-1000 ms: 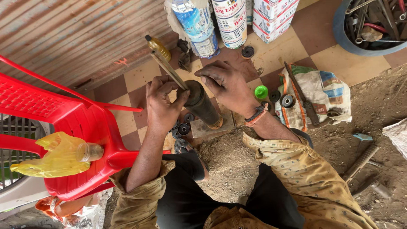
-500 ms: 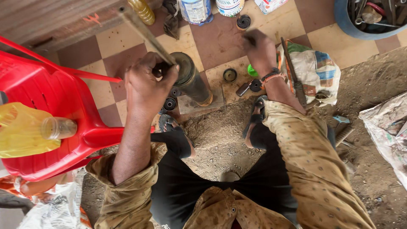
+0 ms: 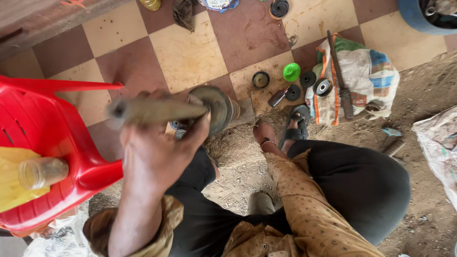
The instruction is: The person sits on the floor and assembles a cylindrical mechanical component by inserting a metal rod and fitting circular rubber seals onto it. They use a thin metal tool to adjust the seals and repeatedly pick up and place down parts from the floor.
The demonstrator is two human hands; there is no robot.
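risk noted first: the left hand (image 3: 157,152) alone carries the long metal shaft (image 3: 157,109), which juts out sideways toward the red plastic chair (image 3: 52,143); with the heavy round housing (image 3: 216,107) on its far end, the weight looks lopsided, and in my judgement a greasy or loose grip could let the piece twist and drop onto the checkered tiles (image 3: 190,52) or the leg below. small parts lie scattered near the sandalled foot (image 3: 295,128) (a green cap (image 3: 291,72), dark rings and discs), so a fall could knock them into the dirt

position: the shaft lies across the top of the left fingers, which are curled tight around it, thumb closing against the housing end. the shaft is blurred, so the exact contact line is unclear

the right hand (image 3: 265,137) is low beside the foot, well apart from the shaft; whether its fingers are spread or closed cannot be told
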